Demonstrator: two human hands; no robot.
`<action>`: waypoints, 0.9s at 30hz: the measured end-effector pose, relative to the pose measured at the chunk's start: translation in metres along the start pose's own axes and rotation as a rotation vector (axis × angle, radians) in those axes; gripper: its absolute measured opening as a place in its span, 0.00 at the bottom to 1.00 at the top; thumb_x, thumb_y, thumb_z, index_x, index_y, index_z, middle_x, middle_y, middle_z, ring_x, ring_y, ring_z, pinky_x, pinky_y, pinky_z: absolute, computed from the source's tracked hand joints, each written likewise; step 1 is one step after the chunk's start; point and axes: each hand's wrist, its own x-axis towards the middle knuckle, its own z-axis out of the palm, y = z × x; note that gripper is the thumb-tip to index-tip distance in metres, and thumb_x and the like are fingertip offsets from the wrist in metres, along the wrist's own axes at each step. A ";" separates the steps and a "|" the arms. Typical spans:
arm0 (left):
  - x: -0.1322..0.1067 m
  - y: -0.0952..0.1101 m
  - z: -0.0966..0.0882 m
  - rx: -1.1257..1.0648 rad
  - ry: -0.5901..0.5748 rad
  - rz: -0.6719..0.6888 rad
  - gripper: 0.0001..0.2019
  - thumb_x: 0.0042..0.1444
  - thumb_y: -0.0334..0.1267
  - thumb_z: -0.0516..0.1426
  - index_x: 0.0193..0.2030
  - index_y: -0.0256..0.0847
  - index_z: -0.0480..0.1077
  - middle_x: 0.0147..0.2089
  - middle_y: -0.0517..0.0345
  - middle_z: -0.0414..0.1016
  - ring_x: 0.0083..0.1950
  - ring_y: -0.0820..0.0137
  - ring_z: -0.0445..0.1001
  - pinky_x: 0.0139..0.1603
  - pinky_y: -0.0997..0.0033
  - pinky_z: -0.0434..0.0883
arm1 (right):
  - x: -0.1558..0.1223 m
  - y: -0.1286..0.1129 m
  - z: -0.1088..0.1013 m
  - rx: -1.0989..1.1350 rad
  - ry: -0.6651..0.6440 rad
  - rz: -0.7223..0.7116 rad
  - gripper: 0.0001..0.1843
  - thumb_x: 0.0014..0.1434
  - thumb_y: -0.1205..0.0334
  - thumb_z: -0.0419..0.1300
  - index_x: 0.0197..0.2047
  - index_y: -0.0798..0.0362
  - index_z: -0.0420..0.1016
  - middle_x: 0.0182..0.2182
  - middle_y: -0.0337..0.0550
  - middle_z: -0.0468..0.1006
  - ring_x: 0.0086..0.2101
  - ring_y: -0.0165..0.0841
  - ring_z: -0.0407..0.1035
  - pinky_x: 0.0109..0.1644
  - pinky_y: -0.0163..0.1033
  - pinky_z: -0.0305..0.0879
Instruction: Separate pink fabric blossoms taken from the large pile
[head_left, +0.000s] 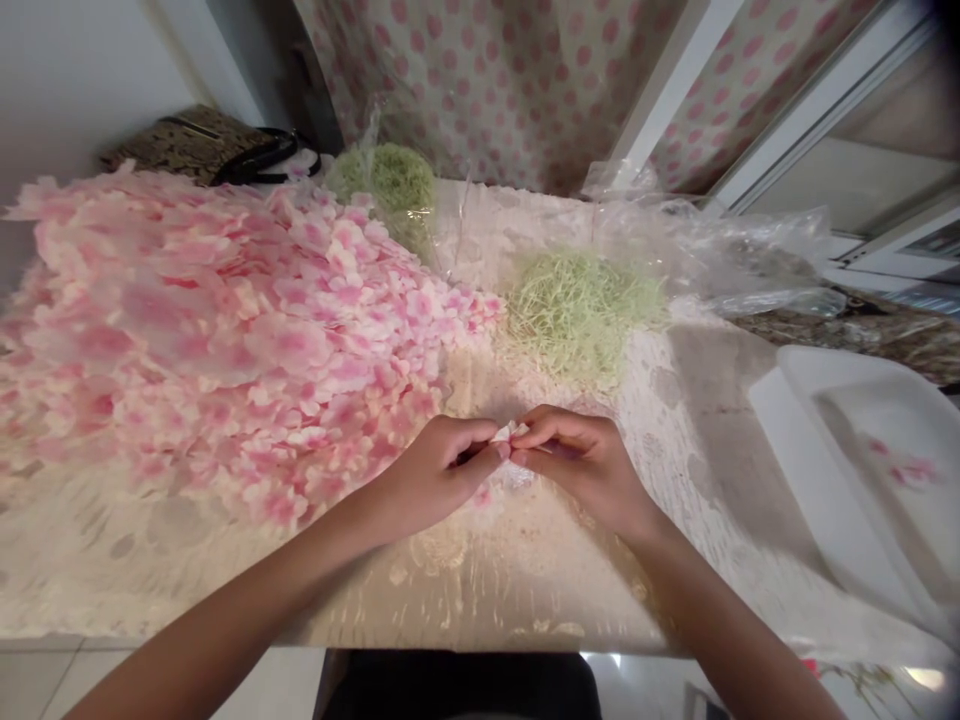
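In the middle of the head view, my left hand (461,460) and my right hand (574,450) meet fingertip to fingertip over the table. Between them they pinch a small pale pink artificial flower (510,432), mostly covered by the fingers. To the left of my left hand spreads a large heap of pink artificial blossoms (300,330). Just beyond my hands lies a pile of light green plastic stems (577,310). A loose pink petal (482,495) rests on the cloth below my fingers.
A white tub (832,480) with a few pink blossoms inside stands at the right. Clear plastic bags (720,250) lie along the back right. Another green bundle (397,185) in clear plastic and a patterned handbag (184,145) are at the back left. A cream cloth (420,600) covers the table.
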 end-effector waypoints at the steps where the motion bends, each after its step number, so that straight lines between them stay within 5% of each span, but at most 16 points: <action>1: 0.000 0.000 0.000 0.017 0.001 0.007 0.15 0.62 0.40 0.46 0.24 0.38 0.57 0.20 0.66 0.54 0.21 0.79 0.54 0.22 0.76 0.50 | 0.000 0.000 0.000 0.004 -0.005 0.012 0.03 0.49 0.64 0.68 0.29 0.49 0.78 0.32 0.39 0.76 0.34 0.30 0.72 0.38 0.36 0.68; 11: -0.002 -0.003 0.005 0.429 -0.016 0.158 0.11 0.62 0.33 0.45 0.30 0.38 0.63 0.20 0.65 0.54 0.21 0.77 0.56 0.25 0.73 0.51 | 0.000 -0.006 -0.003 -0.047 -0.109 0.212 0.08 0.49 0.63 0.66 0.34 0.51 0.72 0.28 0.38 0.74 0.30 0.29 0.69 0.32 0.34 0.65; 20: -0.006 0.006 -0.007 0.057 -0.145 0.102 0.09 0.61 0.37 0.52 0.47 0.39 0.66 0.27 0.64 0.69 0.27 0.77 0.67 0.28 0.78 0.62 | 0.000 -0.012 -0.028 0.069 -0.114 0.062 0.06 0.48 0.69 0.67 0.28 0.49 0.75 0.29 0.38 0.75 0.30 0.29 0.69 0.33 0.35 0.66; 27: -0.010 0.014 -0.014 -0.068 -0.113 0.108 0.07 0.61 0.35 0.50 0.37 0.38 0.69 0.31 0.59 0.73 0.31 0.74 0.72 0.33 0.76 0.68 | -0.002 -0.021 -0.026 0.131 -0.340 -0.019 0.04 0.50 0.67 0.67 0.28 0.48 0.78 0.31 0.40 0.74 0.31 0.29 0.69 0.33 0.37 0.66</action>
